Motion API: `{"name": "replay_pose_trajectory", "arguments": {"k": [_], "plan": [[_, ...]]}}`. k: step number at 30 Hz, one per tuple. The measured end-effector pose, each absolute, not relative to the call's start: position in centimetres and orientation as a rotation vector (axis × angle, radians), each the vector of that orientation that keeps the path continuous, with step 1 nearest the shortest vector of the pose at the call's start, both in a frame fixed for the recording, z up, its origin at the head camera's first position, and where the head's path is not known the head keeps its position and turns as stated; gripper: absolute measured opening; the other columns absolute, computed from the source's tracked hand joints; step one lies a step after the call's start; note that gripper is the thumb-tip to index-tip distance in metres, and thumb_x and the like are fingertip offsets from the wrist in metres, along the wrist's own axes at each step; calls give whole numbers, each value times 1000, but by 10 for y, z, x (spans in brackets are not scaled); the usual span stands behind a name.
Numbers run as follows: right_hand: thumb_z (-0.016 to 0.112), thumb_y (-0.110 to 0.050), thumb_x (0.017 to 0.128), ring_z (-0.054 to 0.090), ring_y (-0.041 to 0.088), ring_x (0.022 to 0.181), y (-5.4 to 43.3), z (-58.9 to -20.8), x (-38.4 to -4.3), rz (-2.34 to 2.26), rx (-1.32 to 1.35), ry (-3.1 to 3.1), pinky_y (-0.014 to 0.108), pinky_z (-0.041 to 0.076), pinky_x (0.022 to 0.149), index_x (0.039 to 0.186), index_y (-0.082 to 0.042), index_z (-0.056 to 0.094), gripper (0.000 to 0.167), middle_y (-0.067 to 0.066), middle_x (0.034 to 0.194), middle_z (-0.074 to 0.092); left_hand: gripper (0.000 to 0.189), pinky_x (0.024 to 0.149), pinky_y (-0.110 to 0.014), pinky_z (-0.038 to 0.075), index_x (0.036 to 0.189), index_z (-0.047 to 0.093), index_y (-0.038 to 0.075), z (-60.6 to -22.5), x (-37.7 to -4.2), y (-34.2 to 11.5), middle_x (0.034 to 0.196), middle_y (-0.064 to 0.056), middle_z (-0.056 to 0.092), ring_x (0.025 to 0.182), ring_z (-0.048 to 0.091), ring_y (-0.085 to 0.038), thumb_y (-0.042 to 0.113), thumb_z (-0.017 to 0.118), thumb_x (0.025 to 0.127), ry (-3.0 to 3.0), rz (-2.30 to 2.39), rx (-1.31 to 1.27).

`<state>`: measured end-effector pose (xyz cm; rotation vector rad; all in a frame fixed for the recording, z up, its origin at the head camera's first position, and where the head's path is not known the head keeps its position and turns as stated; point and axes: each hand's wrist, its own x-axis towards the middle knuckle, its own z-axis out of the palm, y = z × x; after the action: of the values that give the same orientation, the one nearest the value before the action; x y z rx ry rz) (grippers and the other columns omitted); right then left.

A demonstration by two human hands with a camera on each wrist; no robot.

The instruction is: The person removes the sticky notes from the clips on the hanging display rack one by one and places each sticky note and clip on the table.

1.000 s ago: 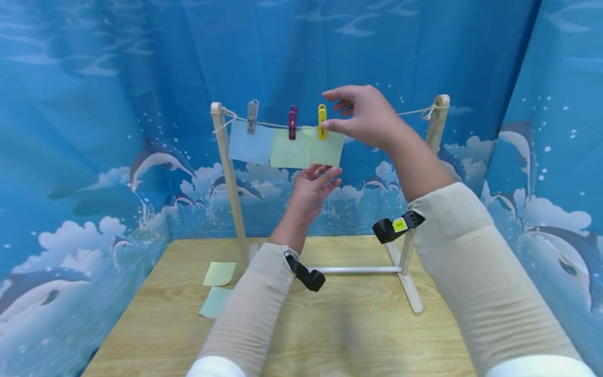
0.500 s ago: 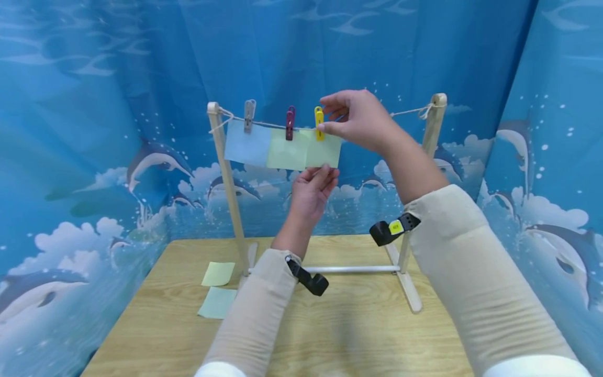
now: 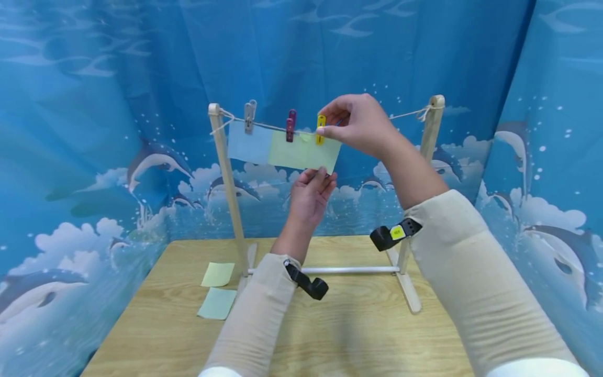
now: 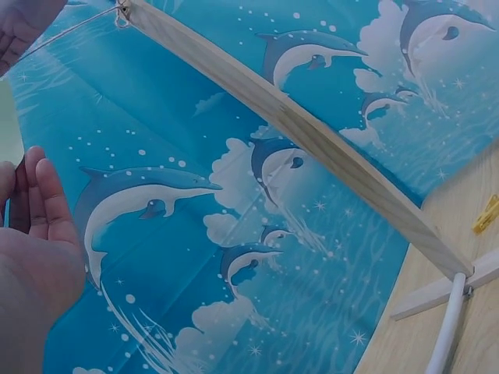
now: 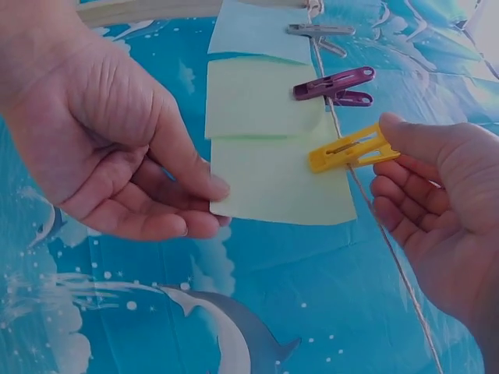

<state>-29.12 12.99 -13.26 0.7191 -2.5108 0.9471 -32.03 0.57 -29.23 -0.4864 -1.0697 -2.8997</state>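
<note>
Paper (image 5: 269, 187), pale green, below the string (image 5: 401, 269) was, we found, pinched at its lower corner by the left hand (image 3: 308, 196), apparently for steadiness, the right hand (image 3: 364, 123) pinching the yellow clothespin (image 5: 330, 159) on the string.

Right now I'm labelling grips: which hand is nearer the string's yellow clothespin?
Right: the right hand pinches that yellow clothespin; the left hand, below, holds the rightmost green sticky note.

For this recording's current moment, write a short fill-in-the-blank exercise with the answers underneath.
1. The right hand pinches the ____ clothespin.
2. The left hand pinches a green paper by its ____ (top/bottom) edge.
3. The grey clothespin clips a ____ paper.
4. On the table lie ____ paper squares.
Missing words: yellow; bottom; blue; two.
</note>
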Motion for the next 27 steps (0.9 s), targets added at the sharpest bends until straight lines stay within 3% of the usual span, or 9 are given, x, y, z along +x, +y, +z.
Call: {"name": "replay_pose_trajectory", "arguments": {"k": [6, 11, 27], "plan": [[68, -22, 93, 59, 16, 89, 130, -137, -290, 915, 736, -2399, 30, 52, 76, 107, -4, 72, 23, 6, 99, 65, 11, 77, -25, 57, 91, 69, 11, -293, -320, 4, 90, -5, 68, 79, 69, -13, 7, 60, 97, -1088, -2876, -470], [68, -18, 92, 59, 14, 85, 132, -135, -291, 925, 739, -2306, 27, 52, 72, 99, -3, 75, 18, 6, 95, 67, 9, 75, -24, 57, 94, 70, 11, -295, -319, 1, 90, -5, 68, 77, 69, -13, 7, 61, 96, -1155, -2846, -481], [69, -16, 91, 61, 10, 84, 143, -133, -289, 1041, 741, -2012, 18, 50, 72, 95, 1, 75, 18, 9, 96, 68, 8, 71, -24, 57, 98, 69, 8, -309, -320, -6, 96, -9, 66, 75, 66, -14, 4, 63, 95, -1438, -2828, -454]]}}
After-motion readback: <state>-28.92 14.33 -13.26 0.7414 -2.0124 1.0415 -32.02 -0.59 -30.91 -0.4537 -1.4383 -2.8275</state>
